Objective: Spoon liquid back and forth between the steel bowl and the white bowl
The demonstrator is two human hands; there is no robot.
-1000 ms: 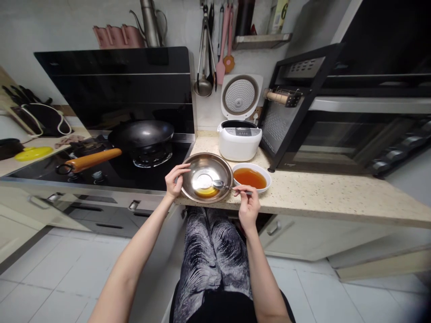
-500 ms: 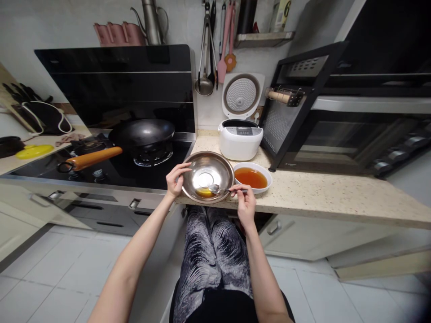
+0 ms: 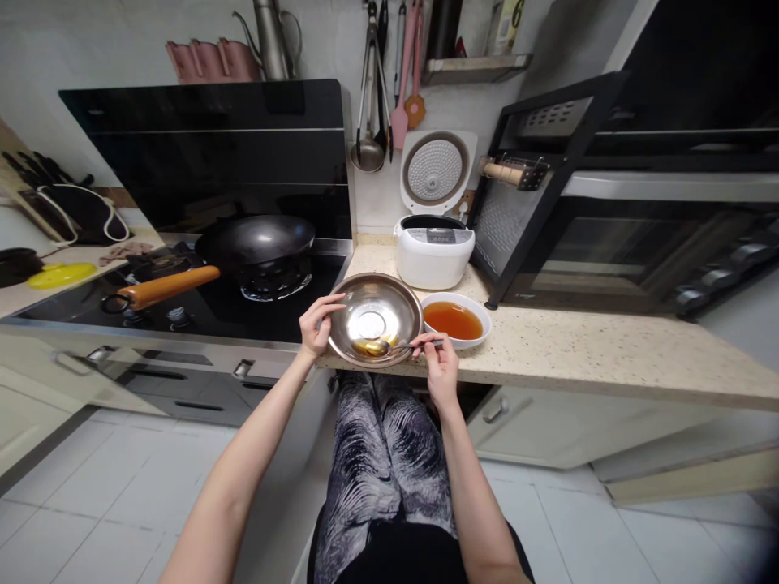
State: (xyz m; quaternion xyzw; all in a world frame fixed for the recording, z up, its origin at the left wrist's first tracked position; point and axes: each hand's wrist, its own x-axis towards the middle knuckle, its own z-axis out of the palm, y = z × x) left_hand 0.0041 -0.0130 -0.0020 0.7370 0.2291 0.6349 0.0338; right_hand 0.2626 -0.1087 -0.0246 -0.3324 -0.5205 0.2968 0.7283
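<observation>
A wide steel bowl [image 3: 402, 304] sits tilted toward me at the counter's front edge. My left hand [image 3: 316, 326] grips its left rim, fingers over the inside and thumb out of sight. Yellow liquid [image 3: 368, 347] pools at the near side of the bowl. In my right hand [image 3: 439, 365] is a metal spoon [image 3: 398, 348], pinched by the handle, its head down in the yellow liquid. Just right of the bowl, a white dish [image 3: 487, 319] holds reddish-brown liquid [image 3: 454, 319].
Behind the bowl stands a white rice cooker [image 3: 435, 255] with its lid raised. A black wok [image 3: 261, 239] with a wooden handle [image 3: 170, 288] rests on the stove to the left. On the right, an oven [image 3: 639, 251] stands on the speckled counter [image 3: 584, 353].
The spoon's head has moved slightly left and lower into the yellow liquid, which is now more spread out. My left hand still holds the bowl in the same place.
</observation>
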